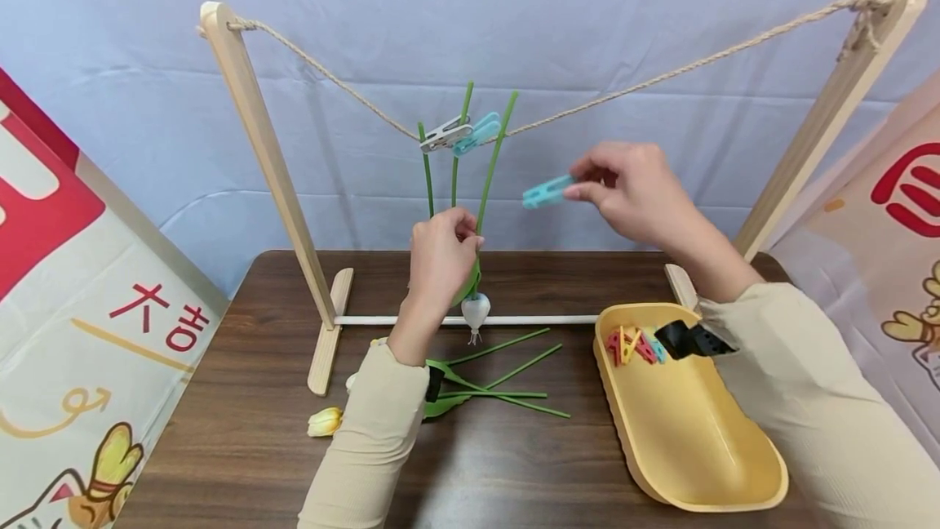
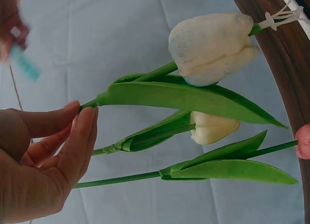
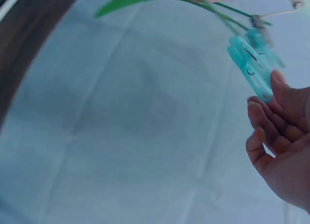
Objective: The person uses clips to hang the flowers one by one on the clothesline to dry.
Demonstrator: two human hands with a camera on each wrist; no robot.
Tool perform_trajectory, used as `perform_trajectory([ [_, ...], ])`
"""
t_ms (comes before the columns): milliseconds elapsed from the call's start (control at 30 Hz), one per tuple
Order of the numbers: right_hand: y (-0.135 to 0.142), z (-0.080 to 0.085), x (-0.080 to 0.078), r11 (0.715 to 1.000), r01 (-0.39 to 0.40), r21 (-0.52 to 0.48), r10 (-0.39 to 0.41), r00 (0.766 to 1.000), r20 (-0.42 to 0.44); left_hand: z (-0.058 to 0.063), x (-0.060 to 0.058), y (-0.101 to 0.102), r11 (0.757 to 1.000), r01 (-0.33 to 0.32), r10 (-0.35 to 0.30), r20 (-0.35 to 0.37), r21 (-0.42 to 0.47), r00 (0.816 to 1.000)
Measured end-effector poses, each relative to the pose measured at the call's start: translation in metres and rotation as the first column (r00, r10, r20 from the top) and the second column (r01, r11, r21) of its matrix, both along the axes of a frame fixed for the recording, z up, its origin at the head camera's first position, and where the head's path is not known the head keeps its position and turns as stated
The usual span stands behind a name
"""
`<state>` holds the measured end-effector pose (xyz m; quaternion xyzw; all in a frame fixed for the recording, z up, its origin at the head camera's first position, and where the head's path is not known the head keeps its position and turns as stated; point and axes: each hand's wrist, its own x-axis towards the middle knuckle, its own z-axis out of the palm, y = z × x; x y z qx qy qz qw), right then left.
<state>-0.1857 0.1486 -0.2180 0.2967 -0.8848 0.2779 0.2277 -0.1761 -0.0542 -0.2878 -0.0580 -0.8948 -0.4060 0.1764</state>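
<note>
My left hand (image 1: 441,255) pinches the green stem of an artificial white tulip (image 2: 213,49), which hangs bloom down with its stem rising beside the rope (image 1: 661,76). My right hand (image 1: 635,186) holds a teal clothespin (image 1: 546,193) by one end, out to the right of that stem. On the rope sit a grey clothespin (image 1: 444,135) and a second teal clothespin (image 1: 479,133), with two other stems at them. Behind the held flower in the left wrist view hang a cream tulip (image 2: 213,127) and a pink tulip (image 2: 303,141), both upside down.
Wooden posts (image 1: 268,162) hold up the sagging rope, with a white bar (image 1: 543,320) low between them. A yellow basket (image 1: 690,431) with several coloured clothespins (image 1: 635,345) stands at right. More stems (image 1: 514,394) and a yellow tulip (image 1: 325,422) lie on the table.
</note>
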Motion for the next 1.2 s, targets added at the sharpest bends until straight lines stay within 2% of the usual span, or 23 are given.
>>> perform_trajectory([
  [200, -0.019, 0.026, -0.002, 0.994, 0.037, -0.104, -0.053, 0.986, -0.158, 0.001, 0.000, 0.000, 1.000, -0.007, 0.007, -0.019, -0.002, 1.000],
  [300, -0.026, 0.033, -0.004, 0.985, 0.082, -0.148, -0.109, 0.978, -0.177, 0.000, 0.000, 0.000, 1.000, -0.008, 0.008, -0.028, -0.003, 1.000],
  [500, -0.036, 0.040, -0.009, 0.976, 0.155, -0.155, -0.177, 0.974, -0.141, -0.002, 0.000, 0.001, 1.000, -0.008, 0.008, -0.049, 0.004, 0.999],
  [600, -0.039, 0.041, -0.011, 0.979, 0.169, -0.112, -0.183, 0.974, -0.132, -0.002, 0.000, 0.000, 1.000, -0.013, 0.013, -0.058, 0.010, 0.998],
  [700, -0.042, 0.043, -0.014, 0.982, 0.179, -0.062, -0.183, 0.980, -0.082, -0.002, -0.001, 0.000, 1.000, -0.022, 0.023, -0.071, 0.018, 0.997],
  [933, -0.049, 0.043, -0.014, 0.986, 0.166, -0.006, -0.165, 0.984, 0.067, 0.001, -0.002, 0.000, 1.000, -0.024, 0.025, -0.108, 0.009, 0.994],
  [1200, -0.053, 0.042, -0.013, 0.990, 0.144, -0.005, -0.143, 0.985, 0.092, 0.008, -0.001, 0.001, 1.000, -0.003, 0.001, -0.107, -0.014, 0.994],
])
